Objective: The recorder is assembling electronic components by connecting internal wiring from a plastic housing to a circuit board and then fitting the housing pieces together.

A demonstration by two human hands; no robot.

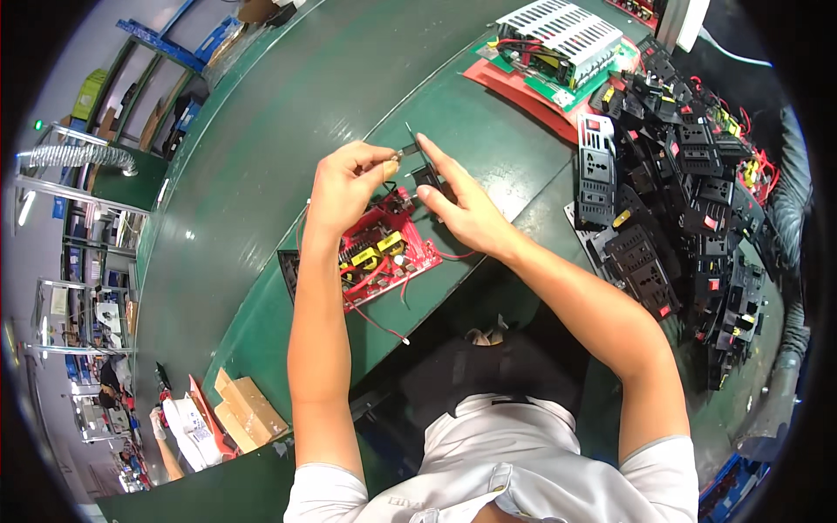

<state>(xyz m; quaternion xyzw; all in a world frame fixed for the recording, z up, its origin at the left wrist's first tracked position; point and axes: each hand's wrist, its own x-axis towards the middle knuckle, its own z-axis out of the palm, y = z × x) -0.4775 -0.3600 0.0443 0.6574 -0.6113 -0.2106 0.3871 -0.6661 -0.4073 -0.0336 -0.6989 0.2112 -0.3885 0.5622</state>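
Note:
Above a red circuit board (418, 259) with yellow-wrapped transformers, my two hands come together. My right hand (466, 200) grips a thin black panel (427, 173), seen nearly edge-on, between thumb and fingers. At the panel's back, the thumb and fingertips of my left hand (349, 183) are pinched together. A small greyish piece (407, 152) shows by these fingertips, too small to name. Red wires (379, 323) trail from the board toward the bench's near edge. The left forearm hides part of the board's left side.
A heap of black socket panels (697, 200) covers the bench at right. Behind it, a slotted silver casing (562, 37) stands on a green board over a red sheet (523, 98). At lower left are a cardboard box (248, 410) and another person's arm (167, 453).

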